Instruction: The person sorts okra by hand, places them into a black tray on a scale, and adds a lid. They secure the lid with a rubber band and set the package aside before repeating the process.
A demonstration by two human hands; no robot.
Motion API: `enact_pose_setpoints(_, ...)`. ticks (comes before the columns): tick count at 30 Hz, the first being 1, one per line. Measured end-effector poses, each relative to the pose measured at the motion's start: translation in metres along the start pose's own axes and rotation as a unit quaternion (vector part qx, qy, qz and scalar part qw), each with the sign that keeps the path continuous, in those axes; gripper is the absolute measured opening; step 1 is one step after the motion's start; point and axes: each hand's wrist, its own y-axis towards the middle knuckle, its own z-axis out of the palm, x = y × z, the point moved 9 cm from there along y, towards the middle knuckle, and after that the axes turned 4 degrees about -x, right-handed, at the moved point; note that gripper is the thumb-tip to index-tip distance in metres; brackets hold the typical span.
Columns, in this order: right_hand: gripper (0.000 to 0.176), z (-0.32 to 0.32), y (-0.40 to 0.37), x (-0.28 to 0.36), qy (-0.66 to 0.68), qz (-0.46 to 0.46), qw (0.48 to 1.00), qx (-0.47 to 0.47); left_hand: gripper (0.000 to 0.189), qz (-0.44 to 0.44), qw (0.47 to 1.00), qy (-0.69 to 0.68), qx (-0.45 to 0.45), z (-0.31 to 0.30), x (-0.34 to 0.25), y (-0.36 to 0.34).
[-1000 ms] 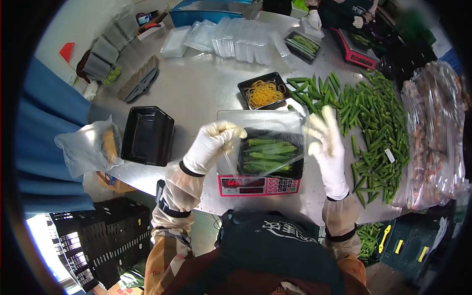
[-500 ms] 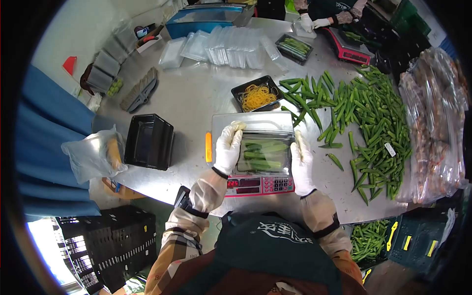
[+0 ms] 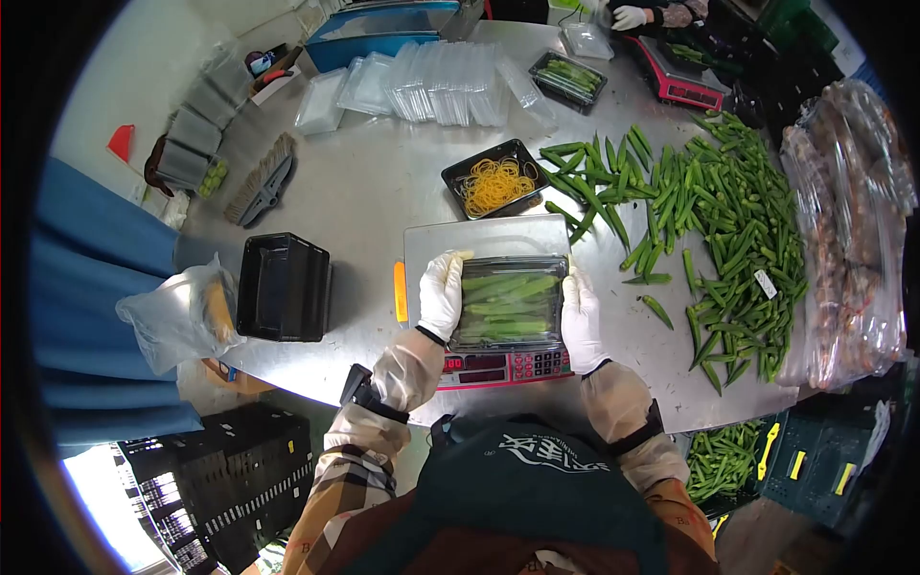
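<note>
Okra tray (image 3: pixel 508 300) edges out of sight behind left hand (image 3: pixel 442 295) and right hand (image 3: pixel 581 311).

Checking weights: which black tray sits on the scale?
The okra tray between left hand and right hand; the rubber-band tray and far tray rest on the table.

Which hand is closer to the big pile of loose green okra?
Right. The right hand holds the right end of the clear-lidded black tray of okra, beside the pile of loose green okra; the left hand holds the tray's far end.

On scale (image 3: pixel 479 236), okra tray (image 3: pixel 508 303); loose okra (image 3: pixel 719 220) right, seemingly bands (image 3: pixel 494 182) behind.
</note>
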Motion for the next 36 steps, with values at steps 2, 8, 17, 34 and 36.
enact_pose_setpoints(2,0.038,0.000,0.004,-0.002,-0.029,0.016,0.999,0.023,0.023,-0.022,0.999,0.026,0.034,-0.001,-0.005,0.004)
enact_pose_setpoints(8,0.040,-0.040,-0.044,-0.030,0.118,0.061,0.991,0.018,0.034,-0.036,0.998,-0.039,-0.046,-0.060,-0.010,-0.042)
enact_pose_setpoints(17,0.027,-0.005,-0.083,-0.070,0.511,0.390,0.759,0.105,0.020,-0.363,0.828,-0.426,0.026,-0.034,0.033,-0.140)
enact_pose_setpoints(34,0.022,0.020,0.060,-0.027,0.136,0.252,0.941,0.180,0.025,-0.346,0.908,-0.227,0.068,-0.033,0.047,-0.031)
enact_pose_setpoints(36,0.019,0.036,0.055,-0.059,0.225,0.340,0.885,0.224,0.024,-0.373,0.868,-0.321,0.074,-0.026,0.053,-0.032)
